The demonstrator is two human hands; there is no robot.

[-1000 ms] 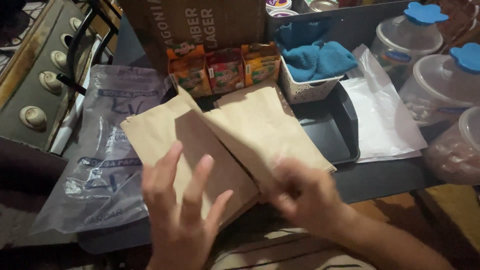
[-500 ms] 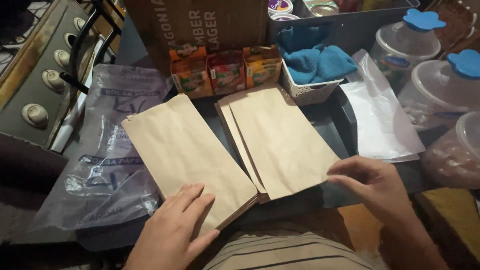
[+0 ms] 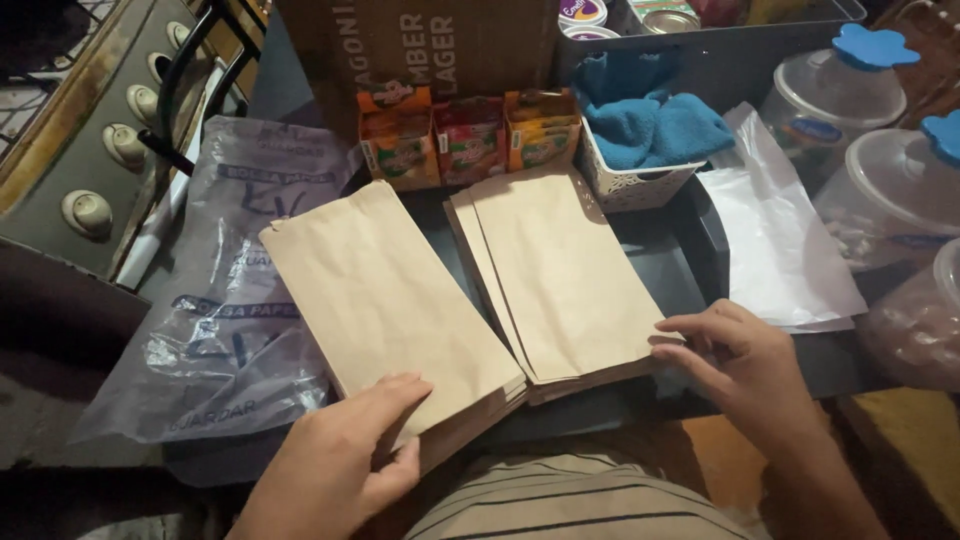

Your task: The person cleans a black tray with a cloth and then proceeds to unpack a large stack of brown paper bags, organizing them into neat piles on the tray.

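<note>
**Two stacks of paper bags, a hand on each**

The left hand (image 3: 345, 460) gripped the near corner of the left stack of brown paper bags (image 3: 385, 300), thumb underneath, fingers on top. The right hand (image 3: 745, 360) pinched the near right corner of the right stack of brown paper bags (image 3: 565, 275). A clear plastic bag (image 3: 215, 300) lay just left of the left hand; three small juice cartons (image 3: 470, 135) stood beyond both stacks.
</note>
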